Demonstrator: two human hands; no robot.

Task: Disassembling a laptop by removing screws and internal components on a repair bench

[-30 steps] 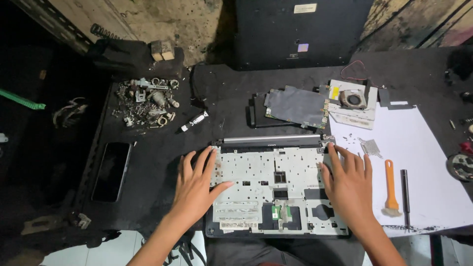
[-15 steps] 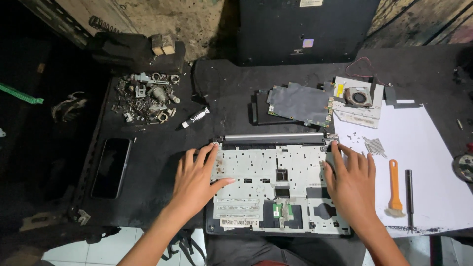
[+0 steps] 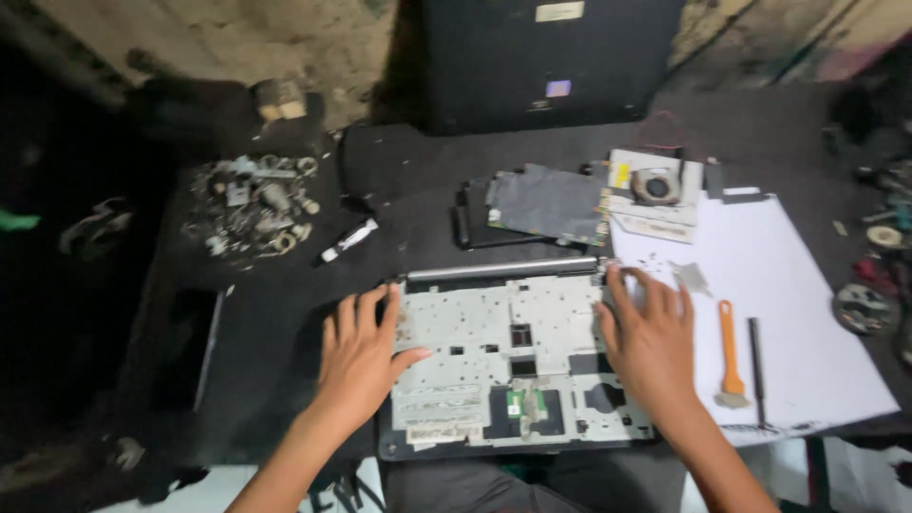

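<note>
A heap of small metal parts point(image 3: 252, 204) lies up-left of the opened laptop base point(image 3: 513, 366) on the dark table point(image 3: 418, 171). The left hand point(image 3: 359, 356) rests flat on the base's left edge, fingers spread, holding nothing; the right hand point(image 3: 651, 342) presses its right edge likewise. An orange pry tool point(image 3: 730, 351) lies just right of the base.

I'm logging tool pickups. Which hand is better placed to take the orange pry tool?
Probably the right hand: it rests on the laptop base's right edge, beside the orange pry tool. The left hand sits across the base.
</note>
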